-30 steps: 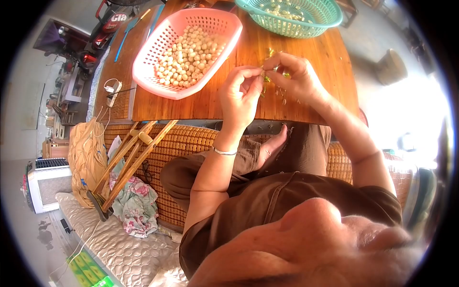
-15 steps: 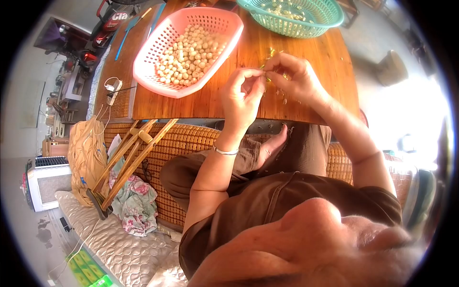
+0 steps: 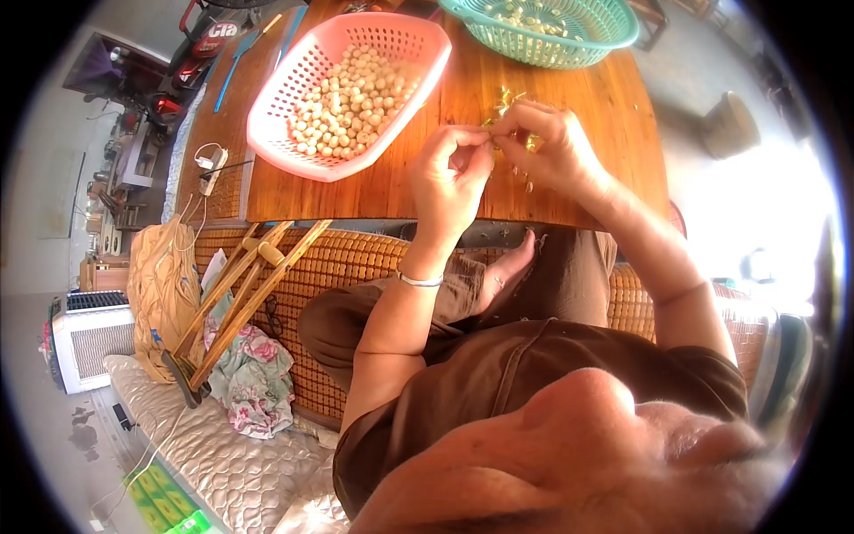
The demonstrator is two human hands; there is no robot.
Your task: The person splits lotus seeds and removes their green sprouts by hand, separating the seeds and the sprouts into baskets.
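My left hand (image 3: 452,182), with a bracelet (image 3: 419,280) at the wrist, is held over the front part of the wooden table with thumb and forefinger pinched. My right hand (image 3: 553,147) meets it fingertip to fingertip, also pinching. Whatever sits between the fingertips is too small and covered to make out. Small yellow-green slivers (image 3: 505,100) lie on the table behind my right hand, partly hidden by it. To the left stands a pink basket (image 3: 267,133) of pale round seeds (image 3: 351,105), which look like lotus seeds. A green basket (image 3: 543,55) at the back holds pale pieces (image 3: 525,16).
The wooden table (image 3: 374,198) ends just before my lap. A blue-handled tool (image 3: 233,73) and a power strip (image 3: 213,171) lie at its left. Wooden crutches (image 3: 253,285) lean beside me on the bamboo-mat seat (image 3: 356,258), near a floral cloth (image 3: 253,383). A stool (image 3: 731,125) stands right.
Both hands keep nearly the same place and stay pinched together. My right fingers have shifted slightly. The baskets have not moved noticeably.
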